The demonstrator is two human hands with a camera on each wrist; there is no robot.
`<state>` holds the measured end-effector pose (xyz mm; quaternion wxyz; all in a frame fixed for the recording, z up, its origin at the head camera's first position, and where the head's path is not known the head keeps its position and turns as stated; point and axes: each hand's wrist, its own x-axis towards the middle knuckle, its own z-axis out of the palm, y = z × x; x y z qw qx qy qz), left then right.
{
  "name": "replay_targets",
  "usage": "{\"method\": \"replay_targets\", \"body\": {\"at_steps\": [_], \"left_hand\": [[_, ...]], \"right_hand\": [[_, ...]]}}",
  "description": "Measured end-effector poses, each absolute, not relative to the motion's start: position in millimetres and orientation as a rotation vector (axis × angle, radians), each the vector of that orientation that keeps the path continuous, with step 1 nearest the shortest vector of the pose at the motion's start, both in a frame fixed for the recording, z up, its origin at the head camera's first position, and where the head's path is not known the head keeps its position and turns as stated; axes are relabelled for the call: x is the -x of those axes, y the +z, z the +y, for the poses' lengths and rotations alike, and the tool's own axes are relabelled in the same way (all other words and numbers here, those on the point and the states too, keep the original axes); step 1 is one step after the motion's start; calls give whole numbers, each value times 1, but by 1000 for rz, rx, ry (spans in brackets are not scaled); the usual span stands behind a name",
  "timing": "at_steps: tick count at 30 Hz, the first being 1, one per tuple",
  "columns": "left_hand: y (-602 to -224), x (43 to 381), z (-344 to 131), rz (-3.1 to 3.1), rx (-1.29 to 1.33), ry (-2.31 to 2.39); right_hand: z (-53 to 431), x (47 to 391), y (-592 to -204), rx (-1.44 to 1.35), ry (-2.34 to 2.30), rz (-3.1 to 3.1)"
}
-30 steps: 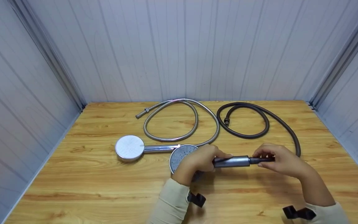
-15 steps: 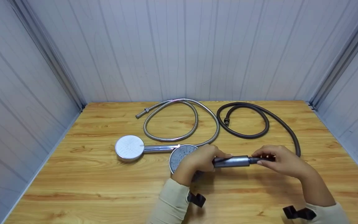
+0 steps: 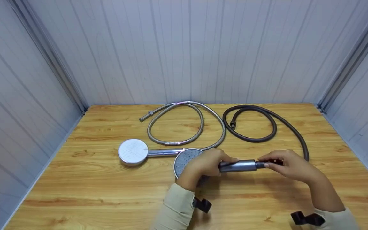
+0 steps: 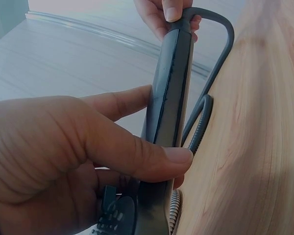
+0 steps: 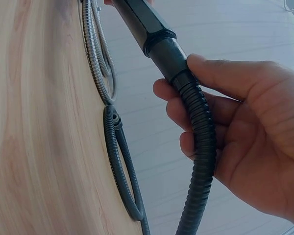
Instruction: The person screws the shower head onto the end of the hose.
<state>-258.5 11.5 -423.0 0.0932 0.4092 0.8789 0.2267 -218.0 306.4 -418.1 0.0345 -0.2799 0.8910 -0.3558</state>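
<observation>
My left hand [image 3: 207,162] grips the handle of a dark grey shower head [image 3: 241,165], thumb laid along it in the left wrist view. Its round spray face [image 3: 185,161] points up and is partly hidden by that hand. At the handle's end, my right hand [image 3: 287,163] pinches the dark connector [image 5: 167,58] of a black shower hose [image 5: 203,142] between thumb and fingers. Connector and handle end meet in line in the right wrist view. From there the hose curves away and lies coiled on the table, its free end fitting [image 3: 233,124] showing.
A chrome shower head [image 3: 133,152] with a white face lies left of the held one. A silver metal hose [image 3: 175,143] loops behind them on the wooden table [image 3: 107,198]. Pale panel walls [image 3: 187,51] rise at the back and both sides.
My right thumb and fingers have shifted slightly on the connector, the thumb moving a little up and left. The left hand and the shower head stay nearly still.
</observation>
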Motion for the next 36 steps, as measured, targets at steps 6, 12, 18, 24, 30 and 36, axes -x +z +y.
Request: {"method": "replay_targets", "body": {"at_steps": [6,12,18,24,30,36], "left_hand": [[-425,260,12,2612,-1271,648],[-424,260,13,2611,-1266,637],[-423,259,13,2614,-1268,622],[-423,259,12,2610,-1247,631],[-423,258,11,2607,-1241,655],[-423,259,11,2598,-1254,662]], "right_hand": [[306,217,-419,884,-1102,2742],[305,217,-418,843,-1087,2746],[304,218,-419,874,-1108,2766],[303,217,-422,938,-1099,2840],[302,217,-422,982,-1110,2841],[303,217,-420,926,-1114,2801]]}}
